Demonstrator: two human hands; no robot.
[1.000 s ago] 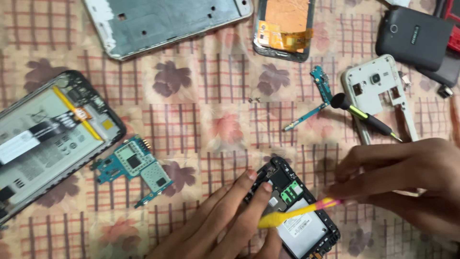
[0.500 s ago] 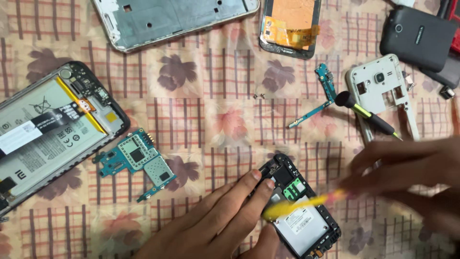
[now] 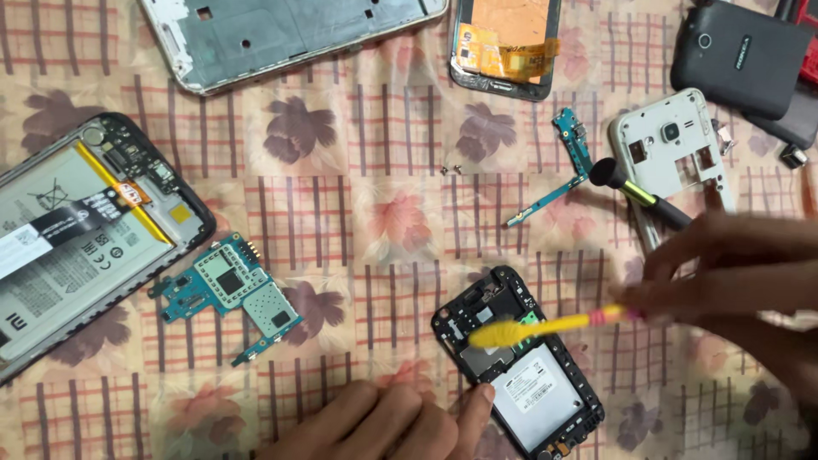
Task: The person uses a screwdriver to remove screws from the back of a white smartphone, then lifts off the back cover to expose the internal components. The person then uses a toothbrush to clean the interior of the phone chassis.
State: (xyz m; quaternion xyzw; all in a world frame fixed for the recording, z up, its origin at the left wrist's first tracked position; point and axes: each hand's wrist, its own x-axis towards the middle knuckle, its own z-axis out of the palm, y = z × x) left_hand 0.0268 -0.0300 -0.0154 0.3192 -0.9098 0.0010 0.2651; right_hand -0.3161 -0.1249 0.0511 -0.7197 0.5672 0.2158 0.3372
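Since a second ago the left hand [image 3: 400, 424] has slid down toward the bottom edge, so only its fingertips reach the small opened phone [image 3: 518, 362] now, one resting at the phone's lower left side. The right hand [image 3: 733, 273] has pulled a bit to the right and is blurry, fingers pinched closed around the pink end of a yellow plastic pry tool [image 3: 545, 326], whose flat tip lies over the upper part of the phone. That phone sits lower centre of the frame on the patterned cloth [image 3: 375, 213], back off, white-labelled battery showing. Left of it is a blue circuit board [image 3: 232, 288], and further left a bigger opened phone [image 3: 81, 234]. A black-handled screwdriver [image 3: 639, 193] lies at the right, beside a white phone frame [image 3: 673, 149].
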